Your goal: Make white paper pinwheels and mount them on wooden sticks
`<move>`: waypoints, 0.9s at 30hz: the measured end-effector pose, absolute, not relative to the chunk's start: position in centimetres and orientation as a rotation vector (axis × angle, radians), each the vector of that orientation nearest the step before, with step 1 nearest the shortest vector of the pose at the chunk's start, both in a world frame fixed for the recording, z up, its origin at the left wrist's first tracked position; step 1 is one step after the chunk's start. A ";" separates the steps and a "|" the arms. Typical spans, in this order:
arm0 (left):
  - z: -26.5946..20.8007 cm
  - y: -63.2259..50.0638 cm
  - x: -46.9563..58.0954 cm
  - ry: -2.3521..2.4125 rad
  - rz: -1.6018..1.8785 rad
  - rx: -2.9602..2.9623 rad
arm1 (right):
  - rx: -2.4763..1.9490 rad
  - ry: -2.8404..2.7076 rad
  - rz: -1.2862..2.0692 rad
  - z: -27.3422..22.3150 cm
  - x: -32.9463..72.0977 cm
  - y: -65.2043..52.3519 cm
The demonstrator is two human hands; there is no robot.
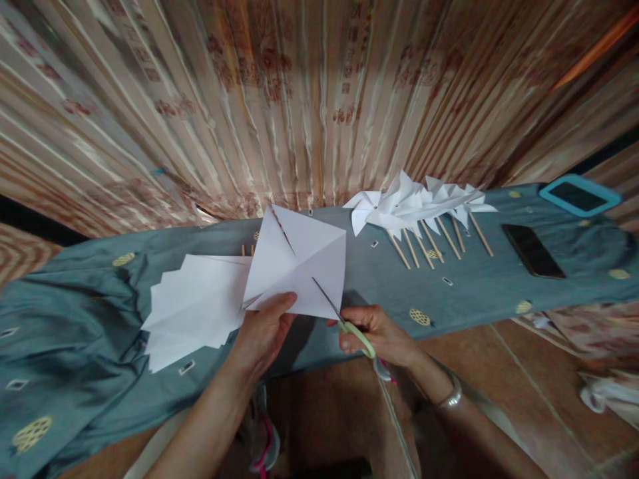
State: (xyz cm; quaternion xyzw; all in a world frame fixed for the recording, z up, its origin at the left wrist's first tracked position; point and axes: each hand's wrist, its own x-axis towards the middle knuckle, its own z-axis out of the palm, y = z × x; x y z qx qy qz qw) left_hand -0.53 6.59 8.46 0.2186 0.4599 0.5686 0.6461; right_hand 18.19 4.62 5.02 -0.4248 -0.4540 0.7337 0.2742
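Observation:
A square sheet of white paper (314, 246), creased along its diagonals, is held up over the cloth. My left hand (267, 332) pinches its lower left edge, thumb on top. Slits run inward from several of its corners. My right hand (374, 332) grips scissors (357, 336) with light green handles, and a blade lies across the paper at its lower right corner. To the left, beside my left hand, a fanned stack of white paper sheets (200, 306) rests on the cloth.
White paper pinwheels (414, 203) on wooden sticks lie in a row at the back right. Farther right are a black phone (533, 251) and a blue-framed device (580, 195). A patterned curtain (309, 100) hangs behind the grey-green cloth (479, 293). Stick ends (244, 250) show behind the sheet.

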 end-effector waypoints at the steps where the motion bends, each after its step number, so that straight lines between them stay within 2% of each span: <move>1: 8.4 6.6 -0.5 1.043 1.295 0.493 | -1.127 -1.230 1.968 5.1 18.2 4.6; 27: 8.4 6.3 0.0 1.047 1.272 0.455 | -1.073 -1.191 1.967 5.3 18.1 4.7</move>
